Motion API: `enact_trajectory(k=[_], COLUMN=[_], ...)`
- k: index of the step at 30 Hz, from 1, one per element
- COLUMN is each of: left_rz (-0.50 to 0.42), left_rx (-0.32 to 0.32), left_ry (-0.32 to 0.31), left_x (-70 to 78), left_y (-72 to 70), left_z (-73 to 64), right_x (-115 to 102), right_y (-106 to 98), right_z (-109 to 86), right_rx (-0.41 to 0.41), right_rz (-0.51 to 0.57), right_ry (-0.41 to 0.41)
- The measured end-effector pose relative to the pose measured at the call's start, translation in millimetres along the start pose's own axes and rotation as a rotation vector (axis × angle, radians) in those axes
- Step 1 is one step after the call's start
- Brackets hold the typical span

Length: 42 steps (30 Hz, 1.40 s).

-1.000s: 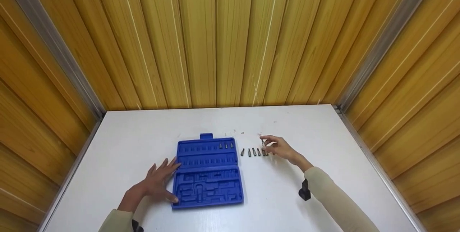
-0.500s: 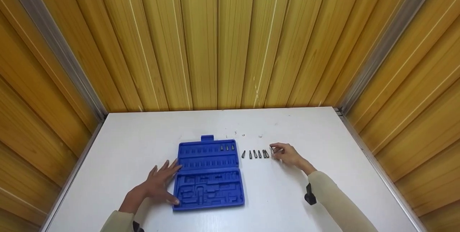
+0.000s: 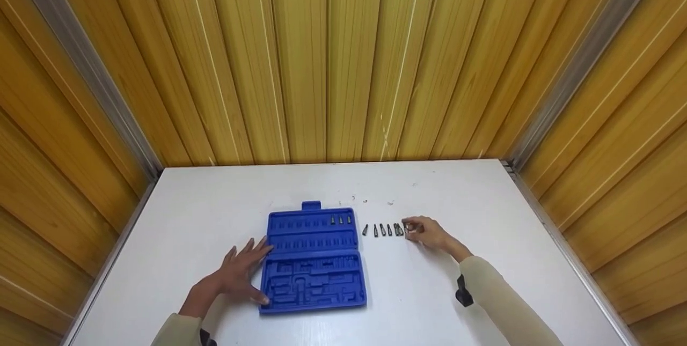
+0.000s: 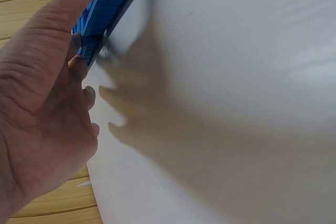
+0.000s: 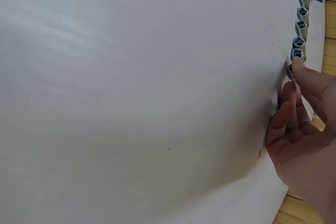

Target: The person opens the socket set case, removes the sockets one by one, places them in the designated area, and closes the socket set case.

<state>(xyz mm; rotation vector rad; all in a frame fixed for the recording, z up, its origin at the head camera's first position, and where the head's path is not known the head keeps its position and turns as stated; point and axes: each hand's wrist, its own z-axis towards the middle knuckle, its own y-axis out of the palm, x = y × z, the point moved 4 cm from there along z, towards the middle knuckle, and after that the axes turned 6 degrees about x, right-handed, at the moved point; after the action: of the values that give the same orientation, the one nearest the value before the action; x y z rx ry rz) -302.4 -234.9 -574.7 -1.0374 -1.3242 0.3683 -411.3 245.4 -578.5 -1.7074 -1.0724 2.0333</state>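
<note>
An open blue plastic case [image 3: 316, 309] with moulded recesses lies on the white table. My left hand [image 3: 236, 273] spreads along its left side, thumb at the front left corner and forefinger near the hinge. In the left wrist view, the thumb reaches over the case edge [image 4: 107, 11]. My right hand [image 3: 429, 233] pinches a small metal socket [image 5: 290, 72] at the right end of a row of sockets [image 3: 382, 229], close to the table; fingertips cover most of it. Three sockets [image 3: 341, 220] sit in the upper right recesses of the case.
The white table [image 3: 461, 190] is bounded by yellow wood-patterned panels [image 3: 349, 67] behind and at both sides. Tiny dark specks [image 3: 365, 201] mark the surface behind the row. A latch tab [image 3: 311, 205] sticks out from the case's far edge.
My right hand has moved from over the right end of the row, down and to the right, with the socket, then slightly left against the row. My left hand stays at the case.
</note>
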Motion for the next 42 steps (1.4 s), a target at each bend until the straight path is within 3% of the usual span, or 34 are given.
enact_trajectory(k=[4,10,18,27,32,38,42], left_rz=[0.003,0.004,0.006,-0.006,0.0,-0.009,-0.008], left_rx=[-0.001,-0.007,-0.008,0.005,0.008,0.005,0.008], left_ry=[0.001,-0.017,-0.035,-0.028,-0.021,-0.019,-0.016], left_x=[0.0,0.3,0.1,-0.5,-1.7,-1.7,-2.2], left_y=[0.6,0.0,-0.1,0.5,1.0,1.6,2.2], left_z=[0.8,0.8,0.6,-0.4,-1.8,0.0,0.9], right_x=[0,-7,-32,-63,-93,-116,-120], right_y=[-6,-19,-14,26,53,81,96], right_z=[-0.1,3.5,20.9,46.9,63.4,84.7,94.2], right_rx=[-0.036,-0.027,-0.037,-0.097,-0.141,-0.099,-0.046], right_rz=[0.045,0.127,0.146,0.152,0.162,0.099,0.045], right_ry=[0.021,0.085,0.021,-0.047,-0.111,-0.169,-0.149])
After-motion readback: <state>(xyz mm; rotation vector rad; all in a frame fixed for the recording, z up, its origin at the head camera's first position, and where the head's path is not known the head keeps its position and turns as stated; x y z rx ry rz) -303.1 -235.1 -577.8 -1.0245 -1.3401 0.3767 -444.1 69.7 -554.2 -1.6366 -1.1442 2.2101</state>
